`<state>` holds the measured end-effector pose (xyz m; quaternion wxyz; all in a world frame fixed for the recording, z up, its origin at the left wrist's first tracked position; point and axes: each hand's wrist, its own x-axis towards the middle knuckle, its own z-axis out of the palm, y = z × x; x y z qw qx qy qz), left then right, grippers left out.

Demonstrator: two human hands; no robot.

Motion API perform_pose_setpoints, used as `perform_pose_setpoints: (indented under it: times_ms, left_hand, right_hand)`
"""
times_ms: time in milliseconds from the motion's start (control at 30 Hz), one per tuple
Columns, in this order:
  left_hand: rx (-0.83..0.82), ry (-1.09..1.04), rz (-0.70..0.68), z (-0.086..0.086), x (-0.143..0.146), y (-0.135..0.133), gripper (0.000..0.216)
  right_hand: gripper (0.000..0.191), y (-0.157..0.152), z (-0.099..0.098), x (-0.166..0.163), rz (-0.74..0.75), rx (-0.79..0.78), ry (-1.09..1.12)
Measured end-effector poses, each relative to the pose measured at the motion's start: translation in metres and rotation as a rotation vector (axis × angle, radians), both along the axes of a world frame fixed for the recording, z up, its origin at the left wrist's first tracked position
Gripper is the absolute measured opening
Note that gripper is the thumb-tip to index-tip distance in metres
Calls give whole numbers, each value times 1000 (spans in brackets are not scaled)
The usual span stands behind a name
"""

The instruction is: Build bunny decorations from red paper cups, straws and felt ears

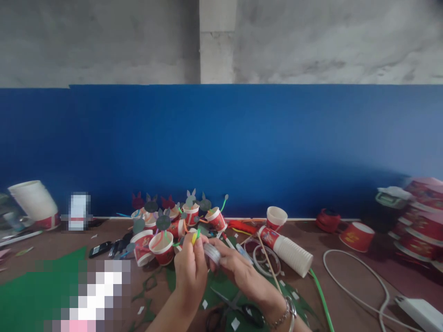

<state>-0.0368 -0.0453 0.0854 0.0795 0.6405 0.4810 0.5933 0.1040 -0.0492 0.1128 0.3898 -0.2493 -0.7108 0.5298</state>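
Both hands are close together low in the middle of the head view. My left hand (188, 267) is closed, with thumb and fingers pressed around green and yellow pipe cleaners (196, 235) whose tips stick out at the top. My right hand (238, 269) is closed on a roll of tape (212, 253), held right beside the left fingers. Just behind the hands stand several red and white paper cups (162, 249) with pipe cleaners and grey paper shapes on them. Open scissors (235, 306) lie beneath the right wrist. What lies inside the left fist is hidden.
A toppled stack of paper cups (287, 251) lies to the right, near tape rings (266, 260). Farther right are a white cable (367, 263), a power strip (420, 313) and stacked red tubs (422, 221). Green sheet (44, 286) and paper scraps lie left. A blue wall panel (221, 147) bounds the back.
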Motion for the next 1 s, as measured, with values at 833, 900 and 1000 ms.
perform_pose_setpoints:
  times_ms: [833, 900, 1000]
  left_hand:
    - [52, -41, 62, -4, -2, 7, 31]
    - [43, -32, 57, -4, -1, 7, 32]
    - [37, -18, 65, -3, 0, 6, 34]
  right_hand:
    - [23, 4, -6, -10, 20, -79, 119]
    - [24, 2, -4, -8, 8, -65, 89]
    - [21, 0, -4, -8, -12, -54, 58]
